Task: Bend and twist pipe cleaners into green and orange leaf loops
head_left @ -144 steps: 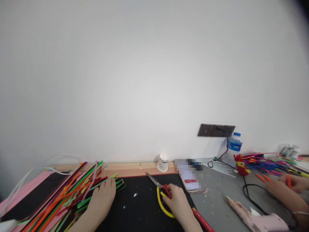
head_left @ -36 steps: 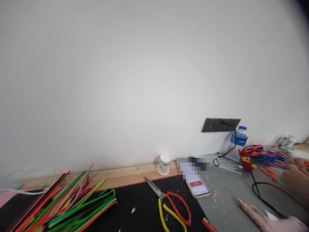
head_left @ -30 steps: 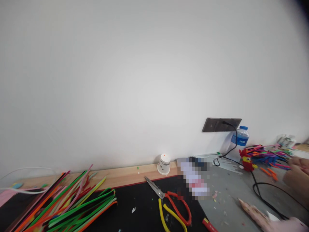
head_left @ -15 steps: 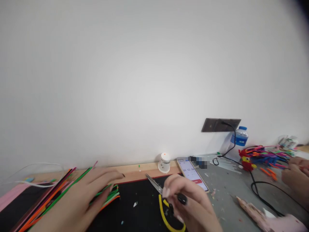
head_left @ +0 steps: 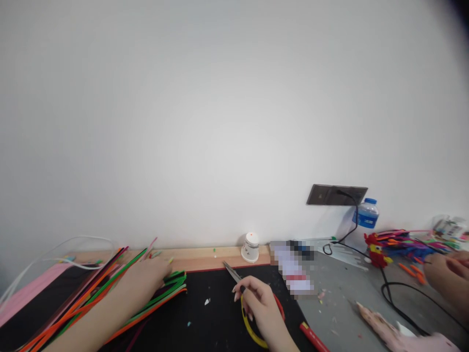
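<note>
My left hand [head_left: 144, 277] lies flat, fingers stretched out, on a spread pile of long coloured strips [head_left: 91, 298] in green, orange, red and pink on the black mat [head_left: 205, 318]. My right hand [head_left: 258, 303] rests on the red-handled scissors [head_left: 238, 281], its fingers curled over the handles next to a bent yellow strip [head_left: 251, 330]; the blades point away to the upper left. Whether the fingers grip the handles I cannot make out.
A small white cup [head_left: 250, 246] stands on the wooden ledge by the wall. A phone [head_left: 293, 274], a black cable [head_left: 399, 298], a water bottle [head_left: 364, 217], a red toy figure [head_left: 374, 249] and a pink glue gun [head_left: 395, 332] lie to the right. Another person's hands [head_left: 445, 274] are at the far right.
A second ago neither of my hands was in view. Both have come in: the left onto the strip pile, the right onto the scissors, lowering since half a second ago.
</note>
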`<state>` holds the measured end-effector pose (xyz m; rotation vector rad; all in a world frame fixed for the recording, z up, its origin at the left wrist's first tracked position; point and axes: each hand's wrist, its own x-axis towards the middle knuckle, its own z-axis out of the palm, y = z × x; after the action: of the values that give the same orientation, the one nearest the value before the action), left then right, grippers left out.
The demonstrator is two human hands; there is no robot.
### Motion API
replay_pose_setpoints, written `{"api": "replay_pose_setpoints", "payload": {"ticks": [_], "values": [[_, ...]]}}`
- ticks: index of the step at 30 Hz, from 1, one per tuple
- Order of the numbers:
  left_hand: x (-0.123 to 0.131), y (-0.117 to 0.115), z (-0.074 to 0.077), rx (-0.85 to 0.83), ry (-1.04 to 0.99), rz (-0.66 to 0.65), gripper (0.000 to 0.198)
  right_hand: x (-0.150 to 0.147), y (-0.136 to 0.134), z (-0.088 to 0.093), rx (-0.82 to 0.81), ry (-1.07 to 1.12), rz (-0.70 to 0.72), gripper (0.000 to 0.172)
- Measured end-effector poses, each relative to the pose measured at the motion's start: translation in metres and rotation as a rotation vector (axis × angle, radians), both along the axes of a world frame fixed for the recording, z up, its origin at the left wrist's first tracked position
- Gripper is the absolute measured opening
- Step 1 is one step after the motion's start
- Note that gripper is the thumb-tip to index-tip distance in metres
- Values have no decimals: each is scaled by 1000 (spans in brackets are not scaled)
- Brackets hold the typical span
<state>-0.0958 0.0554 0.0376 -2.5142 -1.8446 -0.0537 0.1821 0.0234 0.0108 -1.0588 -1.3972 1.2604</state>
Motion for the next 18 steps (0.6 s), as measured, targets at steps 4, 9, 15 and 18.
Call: {"api": "replay_pose_setpoints", "payload": {"ticks": [4, 9, 15, 18], "values": [[2, 5, 8, 27, 49, -10, 22, 1, 0, -7, -10, -13, 8, 15], [3, 6, 13, 35, 60, 10, 22, 1, 1, -14, -6, -39, -3, 16], [7, 1, 12, 38, 45, 8, 27, 2, 3, -23, 2, -60, 16, 16], [7, -1, 9, 51, 40, 10, 28, 3, 5, -29, 23, -77, 25, 16]]}}
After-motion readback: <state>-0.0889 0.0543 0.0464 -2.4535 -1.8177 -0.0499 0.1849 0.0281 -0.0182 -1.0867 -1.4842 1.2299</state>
